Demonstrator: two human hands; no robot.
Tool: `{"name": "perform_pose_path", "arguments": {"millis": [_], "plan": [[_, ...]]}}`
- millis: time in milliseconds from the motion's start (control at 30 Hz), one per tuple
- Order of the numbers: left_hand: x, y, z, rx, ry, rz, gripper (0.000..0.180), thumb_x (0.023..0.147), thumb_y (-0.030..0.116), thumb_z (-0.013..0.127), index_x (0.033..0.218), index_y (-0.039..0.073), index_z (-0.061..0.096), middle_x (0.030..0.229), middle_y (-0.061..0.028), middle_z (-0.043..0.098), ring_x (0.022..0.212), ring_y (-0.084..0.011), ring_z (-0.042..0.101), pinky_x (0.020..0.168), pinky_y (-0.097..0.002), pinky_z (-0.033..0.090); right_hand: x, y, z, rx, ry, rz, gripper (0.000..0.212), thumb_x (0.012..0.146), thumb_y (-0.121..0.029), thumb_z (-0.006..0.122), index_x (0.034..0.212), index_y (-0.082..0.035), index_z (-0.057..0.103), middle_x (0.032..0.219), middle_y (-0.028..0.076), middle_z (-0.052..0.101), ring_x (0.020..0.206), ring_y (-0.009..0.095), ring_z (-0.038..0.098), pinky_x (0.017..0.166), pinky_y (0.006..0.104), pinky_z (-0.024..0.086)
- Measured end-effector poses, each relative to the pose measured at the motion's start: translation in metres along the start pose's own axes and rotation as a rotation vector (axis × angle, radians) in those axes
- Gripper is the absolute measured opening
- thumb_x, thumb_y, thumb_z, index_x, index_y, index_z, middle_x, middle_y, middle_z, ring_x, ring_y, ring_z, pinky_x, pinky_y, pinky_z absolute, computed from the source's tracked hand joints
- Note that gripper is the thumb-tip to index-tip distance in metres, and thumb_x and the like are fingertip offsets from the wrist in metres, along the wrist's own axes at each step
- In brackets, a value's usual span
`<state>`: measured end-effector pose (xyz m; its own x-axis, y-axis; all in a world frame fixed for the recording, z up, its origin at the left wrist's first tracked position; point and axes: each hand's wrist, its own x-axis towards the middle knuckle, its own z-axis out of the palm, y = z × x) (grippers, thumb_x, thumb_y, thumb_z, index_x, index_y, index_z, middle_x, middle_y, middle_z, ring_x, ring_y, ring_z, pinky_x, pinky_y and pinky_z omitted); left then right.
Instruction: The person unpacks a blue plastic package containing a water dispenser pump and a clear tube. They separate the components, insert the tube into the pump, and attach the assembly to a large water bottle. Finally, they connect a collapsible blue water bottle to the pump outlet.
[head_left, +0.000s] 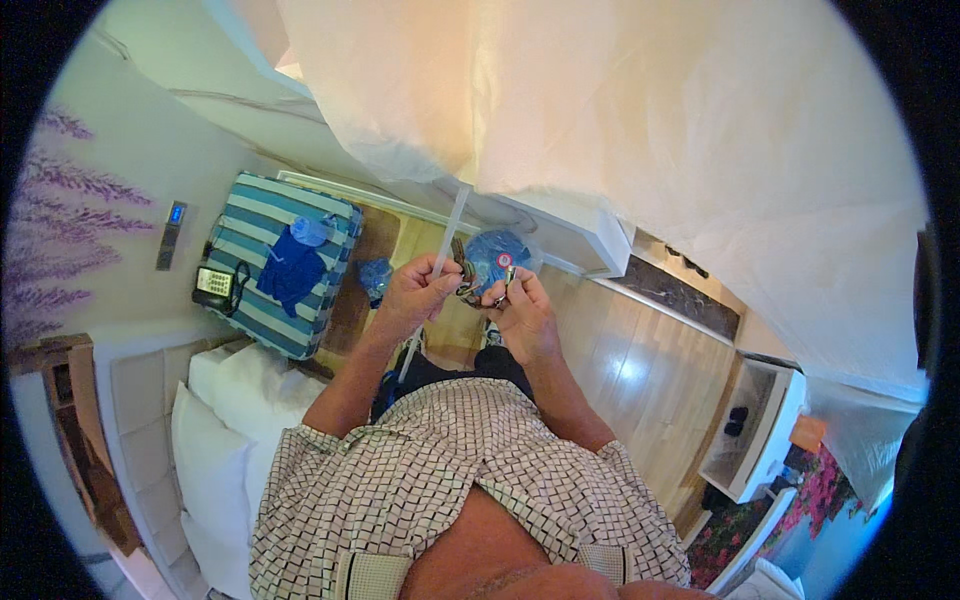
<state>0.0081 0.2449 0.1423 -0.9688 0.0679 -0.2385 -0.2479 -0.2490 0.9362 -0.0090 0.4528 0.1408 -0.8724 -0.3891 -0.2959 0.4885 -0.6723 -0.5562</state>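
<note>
Both my hands meet in front of my waist at a small cluster of metal pieces that looks like a bunch of keys [465,272]. My left hand [418,292] pinches the bunch from the left, fingers bent. From the other side, my right hand [527,318] closes on one small metal piece of it, with its fingertips up. A red round tag with a pale centre [504,259] shows just above the right fingertips; whether it hangs from the bunch I cannot tell. A thin white rod [452,222] slants down past my left fingers, and I cannot tell if they touch it.
Pale sheeting [640,110] hangs across the far side. At left stands a striped blue bench [250,215] bearing blue cloth [292,270] and a telephone [213,283]. White pillows [210,450] lie nearby. A blue plastic-wrapped bundle [490,243] sits beyond my hands. Wooden flooring [620,350] extends right toward an open white cabinet [770,430].
</note>
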Motion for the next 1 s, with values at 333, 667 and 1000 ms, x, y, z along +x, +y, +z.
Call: {"name": "perform_pose_path", "arguments": {"millis": [333,667,1000], "plan": [[-0.028,0.008,0.013,0.004,0.058,-0.140,0.026,0.096,0.018,0.062,0.118,0.002,0.065,0.067,0.0029,0.057,0.049,-0.0044,0.048,0.043,-0.0212,0.039,0.011,-0.001,-0.005,0.099,-0.023,0.180,0.012,0.105,-0.019,0.048,0.112,-0.009,0.049,0.095,0.007,0.061,0.088,0.021,0.064,0.087,0.0455,0.056],[-0.047,-0.001,-0.032,-0.038,0.202,-0.044,0.022,0.093,0.016,0.068,0.109,0.001,0.065,0.069,0.0009,0.059,0.050,-0.0053,0.050,0.043,-0.0216,0.040,0.027,0.041,0.038,-0.324,0.068,0.242,0.031,0.100,-0.017,0.056,0.127,-0.006,0.044,0.094,0.008,0.060,0.086,0.019,0.062,0.076,0.0341,0.054],[-0.066,0.010,-0.055,0.132,0.288,0.014,0.028,0.090,0.011,0.068,0.115,0.002,0.059,0.088,-0.0051,0.067,0.073,-0.0104,0.060,0.066,-0.0291,0.052,0.031,0.057,0.082,-0.746,-0.073,0.317,0.030,0.095,-0.017,0.064,0.120,-0.001,0.061,0.095,0.004,0.064,0.082,0.011,0.059,0.073,0.0257,0.050]]}}
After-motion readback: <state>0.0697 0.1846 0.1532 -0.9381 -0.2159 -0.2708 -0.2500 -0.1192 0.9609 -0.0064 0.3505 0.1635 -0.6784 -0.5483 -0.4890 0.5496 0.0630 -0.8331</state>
